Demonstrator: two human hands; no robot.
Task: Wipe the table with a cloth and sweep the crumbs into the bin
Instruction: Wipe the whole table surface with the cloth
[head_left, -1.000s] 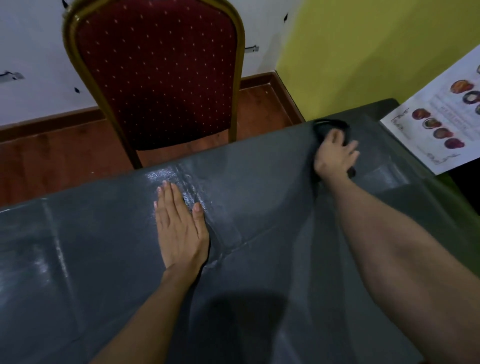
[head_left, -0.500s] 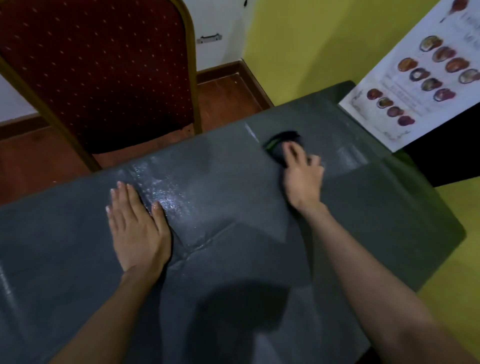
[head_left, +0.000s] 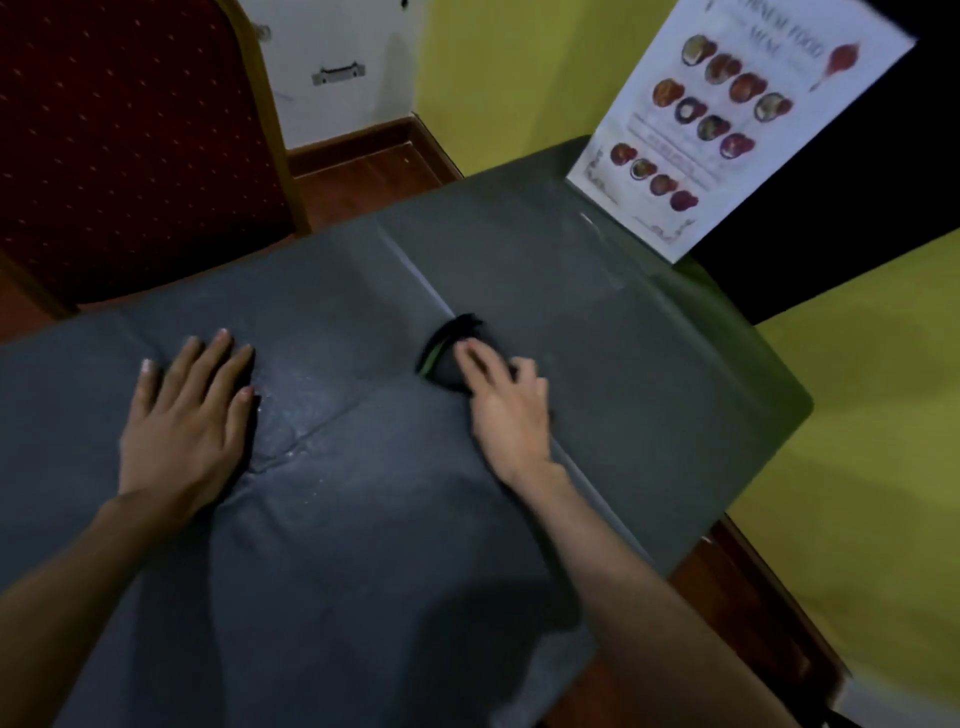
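Two hands down: right hand (head_left: 506, 402) presses the dark cloth (head_left: 451, 353), fingers laid over it; pale crumbs (head_left: 291, 410) lie left, beside the flat, released left hand (head_left: 187, 415).

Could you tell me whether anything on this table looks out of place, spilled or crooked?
Pale specks, likely crumbs, lie scattered beside the left hand, which rests flat. The grey table cover is creased, with ridges running across its middle. The right hand presses a dark cloth. Nothing looks broken.
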